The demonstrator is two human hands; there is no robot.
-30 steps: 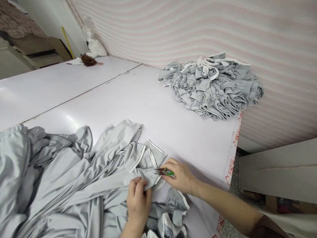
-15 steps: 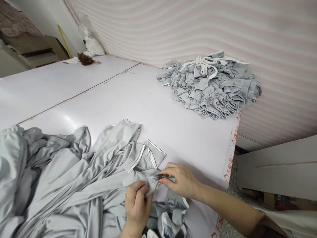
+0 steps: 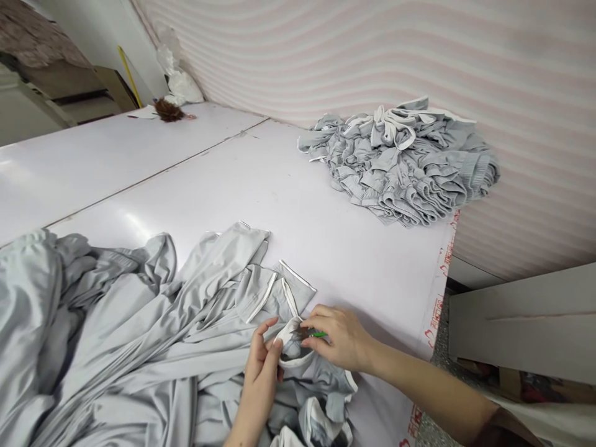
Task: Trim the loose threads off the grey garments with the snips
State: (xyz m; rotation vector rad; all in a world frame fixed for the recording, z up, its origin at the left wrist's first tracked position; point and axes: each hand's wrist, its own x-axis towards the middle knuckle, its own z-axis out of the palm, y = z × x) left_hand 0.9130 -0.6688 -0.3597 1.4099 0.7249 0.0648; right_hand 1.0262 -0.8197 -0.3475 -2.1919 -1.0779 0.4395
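My left hand [image 3: 264, 360] pinches the white-edged hem [image 3: 298, 362] of a light grey garment leg, with its opening facing up and spread into a loop. My right hand [image 3: 336, 335] is closed on a small pair of thread snips [image 3: 318, 334]; a bit of green shows at the fingers and the dark blades point left into the hem opening. Whether the blades are apart is hidden. More grey garments [image 3: 139, 335] lie heaped to the left, and several white-trimmed hems [image 3: 298, 276] fan out just beyond my hands.
A pile of grey garments [image 3: 400, 164] sits at the table's back right corner, against a wavy pink-striped sheet [image 3: 372, 49]. A brown duster-like tuft [image 3: 168, 110] and a plastic bag [image 3: 184, 85] are at the back left. Red print runs along the table's right edge [image 3: 435, 320].
My left hand has turned and lifted the hem, so its opening now faces up. My right hand stays near the same spot with the snips. The view has shifted slightly.
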